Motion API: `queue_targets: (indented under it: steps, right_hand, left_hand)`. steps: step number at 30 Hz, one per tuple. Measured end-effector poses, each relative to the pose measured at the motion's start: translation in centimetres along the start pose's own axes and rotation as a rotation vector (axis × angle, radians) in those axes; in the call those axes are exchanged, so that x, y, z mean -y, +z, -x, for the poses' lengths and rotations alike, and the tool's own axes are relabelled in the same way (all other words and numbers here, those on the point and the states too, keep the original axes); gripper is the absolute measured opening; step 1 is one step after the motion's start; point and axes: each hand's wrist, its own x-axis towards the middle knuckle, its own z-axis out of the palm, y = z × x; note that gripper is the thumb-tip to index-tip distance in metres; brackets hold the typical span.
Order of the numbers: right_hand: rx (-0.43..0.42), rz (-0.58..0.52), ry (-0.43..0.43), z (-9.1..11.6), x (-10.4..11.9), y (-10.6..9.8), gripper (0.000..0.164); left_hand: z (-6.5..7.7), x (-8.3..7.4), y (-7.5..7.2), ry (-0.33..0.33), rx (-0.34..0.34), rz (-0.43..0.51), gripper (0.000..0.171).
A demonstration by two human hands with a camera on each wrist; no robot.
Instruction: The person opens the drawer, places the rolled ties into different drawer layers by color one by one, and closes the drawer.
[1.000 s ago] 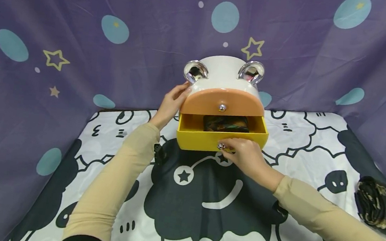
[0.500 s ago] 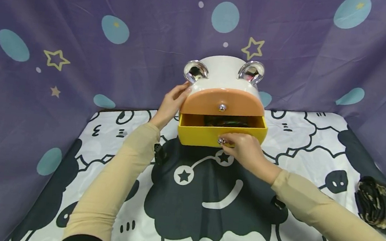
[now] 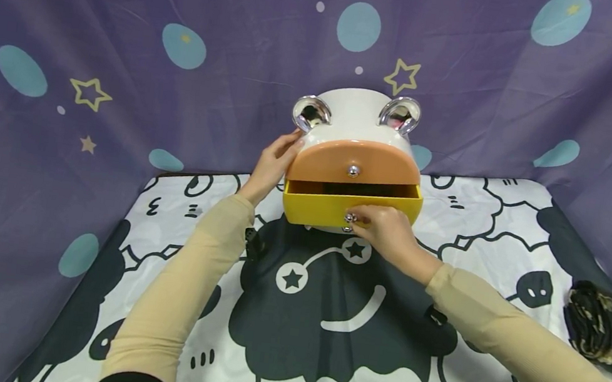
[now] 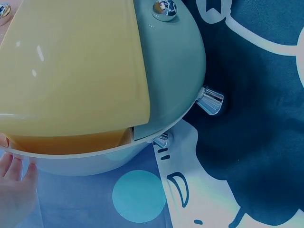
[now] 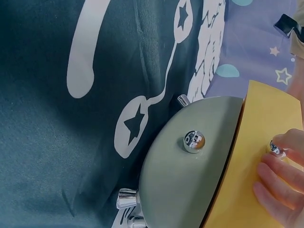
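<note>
1. yellow drawer point(image 3: 312, 209): middle of three, partly out of the box point(image 3: 355, 111), jutting past the orange drawer point(image 3: 320, 162) above and the lower drawer point(image 5: 190, 190) below.
2. right hand point(image 3: 388, 235): thumb and fingertips pinch the yellow drawer's knob point(image 3: 350, 218). being central, the knob probably lets force run straight, without skewing the drawer.
3. left hand point(image 3: 273, 165): fingers loosely extended against the box's side, below a silver ear point(image 3: 312, 113); no grasp on anything that i can make out. likely a brace, so the box neither slides nor turns while the knob is worked.
4. box: upright on the sheet point(image 3: 373, 347), near the purple curtain point(image 3: 242, 51), front facing the hands; presumably set so for easy reach to knob and side.
5. drawer gap: dark; contents cannot be told.
6. black cloth point(image 3: 602, 329): bundled at far right, well apart from both hands, perhaps to leave working room.
</note>
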Motion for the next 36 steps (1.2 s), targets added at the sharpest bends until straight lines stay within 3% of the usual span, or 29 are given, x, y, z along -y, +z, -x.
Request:
queue_targets:
  steps: [21,28,33,36]
  right_hand:
    - [0.021,-0.012,0.041,-0.9,-0.8,0.2,0.023]
    - [0.011,-0.035,0.041,-1.1,-1.1,0.4,0.023]
    - [0.007,-0.036,0.044,-1.2,-1.2,0.5,0.022]
    - [0.006,-0.033,0.047,-1.3,-1.3,0.6,0.022]
  left_hand:
    - [0.1,-0.1,0.1,-0.002,0.003,0.008,0.044]
    - [1.2,-2.0,0.2,-0.018,0.012,0.028,0.043]
    - [0.6,-1.0,0.1,-0.008,0.006,0.022,0.044]
    - [0.7,-1.1,0.1,-0.015,0.005,0.022,0.044]
